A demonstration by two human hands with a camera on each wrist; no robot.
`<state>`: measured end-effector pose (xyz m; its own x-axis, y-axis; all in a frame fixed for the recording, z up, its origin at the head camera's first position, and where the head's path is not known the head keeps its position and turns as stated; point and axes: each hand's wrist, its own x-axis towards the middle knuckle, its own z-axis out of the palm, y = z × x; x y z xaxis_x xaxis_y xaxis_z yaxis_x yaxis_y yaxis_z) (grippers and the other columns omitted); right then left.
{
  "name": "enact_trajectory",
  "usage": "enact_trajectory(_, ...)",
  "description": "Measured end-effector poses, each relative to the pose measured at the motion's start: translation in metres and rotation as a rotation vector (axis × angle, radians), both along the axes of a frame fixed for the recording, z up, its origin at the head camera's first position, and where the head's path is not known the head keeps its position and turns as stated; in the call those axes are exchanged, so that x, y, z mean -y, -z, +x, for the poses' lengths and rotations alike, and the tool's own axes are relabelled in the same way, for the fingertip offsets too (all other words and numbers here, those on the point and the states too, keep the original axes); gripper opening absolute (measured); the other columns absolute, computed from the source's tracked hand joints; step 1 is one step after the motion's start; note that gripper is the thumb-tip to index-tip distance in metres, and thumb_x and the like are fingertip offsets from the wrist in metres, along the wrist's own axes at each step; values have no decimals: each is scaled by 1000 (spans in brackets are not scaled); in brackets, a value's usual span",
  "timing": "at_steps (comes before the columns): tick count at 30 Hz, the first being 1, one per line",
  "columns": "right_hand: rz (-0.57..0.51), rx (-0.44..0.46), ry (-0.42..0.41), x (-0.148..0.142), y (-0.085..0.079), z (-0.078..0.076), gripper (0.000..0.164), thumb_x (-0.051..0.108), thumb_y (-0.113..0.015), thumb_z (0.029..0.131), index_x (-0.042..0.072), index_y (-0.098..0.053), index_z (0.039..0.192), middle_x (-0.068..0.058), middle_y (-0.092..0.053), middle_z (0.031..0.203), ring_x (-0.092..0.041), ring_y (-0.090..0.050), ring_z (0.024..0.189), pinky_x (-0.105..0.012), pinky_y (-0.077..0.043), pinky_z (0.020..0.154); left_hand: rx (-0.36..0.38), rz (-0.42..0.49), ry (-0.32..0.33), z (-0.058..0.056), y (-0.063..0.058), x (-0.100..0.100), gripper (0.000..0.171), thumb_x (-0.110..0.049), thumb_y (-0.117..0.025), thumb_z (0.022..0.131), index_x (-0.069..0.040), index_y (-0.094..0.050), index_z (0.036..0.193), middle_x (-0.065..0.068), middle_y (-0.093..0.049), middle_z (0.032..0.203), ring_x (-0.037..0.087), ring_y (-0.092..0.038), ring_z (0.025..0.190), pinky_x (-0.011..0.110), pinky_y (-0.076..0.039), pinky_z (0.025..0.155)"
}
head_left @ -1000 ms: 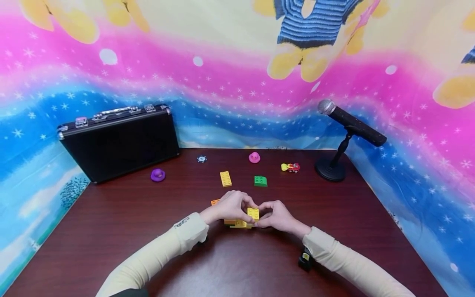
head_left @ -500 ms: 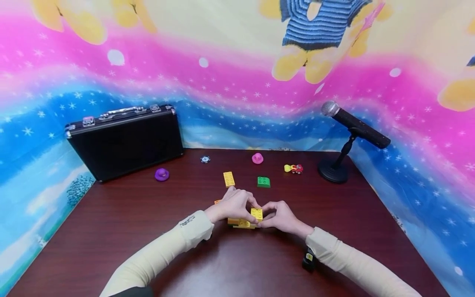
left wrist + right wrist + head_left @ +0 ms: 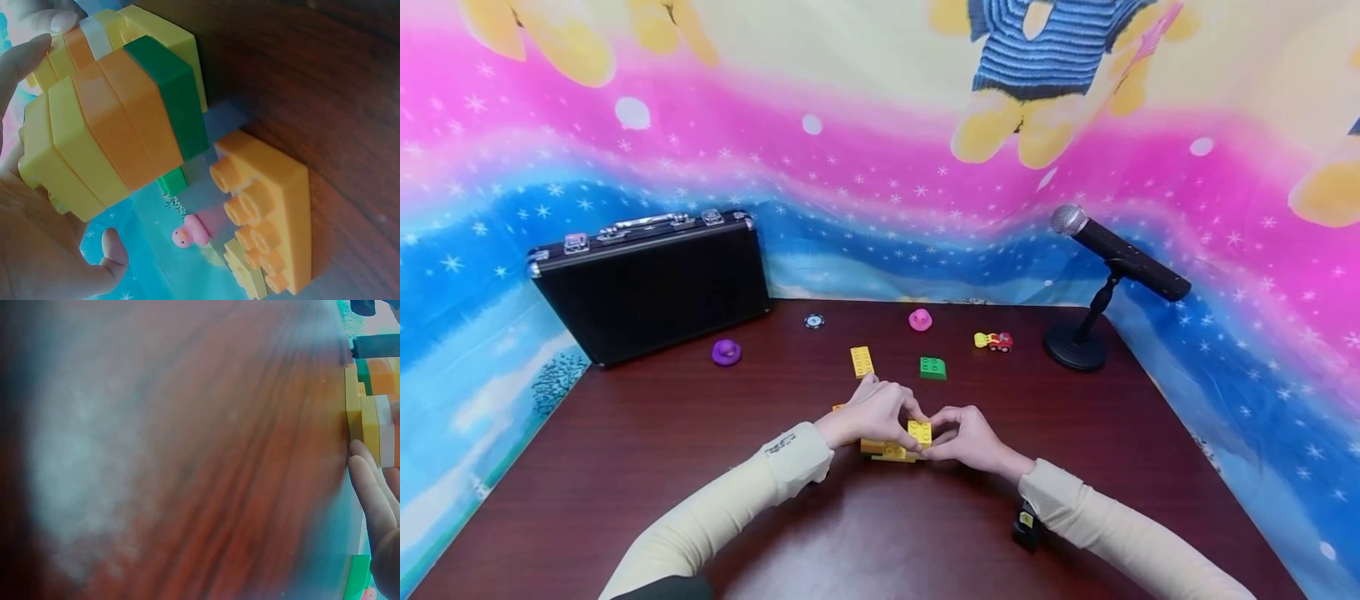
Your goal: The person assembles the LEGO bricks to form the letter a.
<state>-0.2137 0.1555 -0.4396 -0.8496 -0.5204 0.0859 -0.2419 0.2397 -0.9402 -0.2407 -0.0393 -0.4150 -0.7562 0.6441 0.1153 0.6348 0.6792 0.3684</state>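
While our left hand pinches the yellow-topped stack and our right hand grips its other side, we have a green-bottomed stack just beside the left hand and a green brick lying beyond the grip.

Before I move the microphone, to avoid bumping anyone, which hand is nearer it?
Right. The right hand is to the left of the microphone, on its near side; the left hand is farther left, past the right.

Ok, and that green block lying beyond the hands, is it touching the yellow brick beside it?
Apart. The head view shows bare table between the green block and the yellow brick.
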Motion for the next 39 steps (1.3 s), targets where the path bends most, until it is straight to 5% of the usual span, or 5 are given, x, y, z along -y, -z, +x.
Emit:
enact_trajectory(8, 7, 8, 28, -3, 22, -11, 32, -1, -77, 65, -8, -63, 94, -11, -63, 92, -26, -67, 73, -30, -53, 63, -55, 3, 19, 0, 3, 1, 39, -56, -75, 60, -34, -72, 92, -21, -63, 88, -3, -52, 74, 33, -28, 71)
enact_trajectory(19, 9, 75, 35, -3, 12, -7, 31, -4, -75, 67, -8, -61, 94, -16, -64, 91, -24, -67, 74, -31, -53, 62, -56, 73, 45, 7, 8, 10, 53, -55, -75, 61, -29, -65, 107, -17, -59, 95, 4, -51, 86, 29, -35, 71)
enact_trajectory(28, 34, 172, 36, 0, -4, 5, 33, -2, -74, 70, -6, -61, 100, -18, -65, 93, -31, -66, 71, -44, -53, 60, 42, 200, -43, 13, 21, 46, 57, -43, -83, 54, -16, -61, 100, -9, -57, 94, 10, -52, 87, 26, -46, 76)
enact_trajectory(33, 15, 195, 45, -1, -4, 5, 33, -2, -74, 69, -4, -61, 100, -19, -64, 92, -40, -64, 72, -48, -52, 59, 121, 278, -79, 16, 24, 56, 46, -35, -84, 56, -19, -59, 92, -9, -59, 86, 11, -55, 72, 23, -47, 62)
enact_trajectory(39, 22, 208, 37, -2, -4, 5, 34, -2, -73, 70, -3, -61, 102, -19, -63, 94, -34, -66, 73, -47, -52, 59, 325, 370, -105, 20, 26, 56, 36, -23, -82, 64, -16, -58, 90, -1, -62, 74, 13, -59, 46, 27, -47, 40)
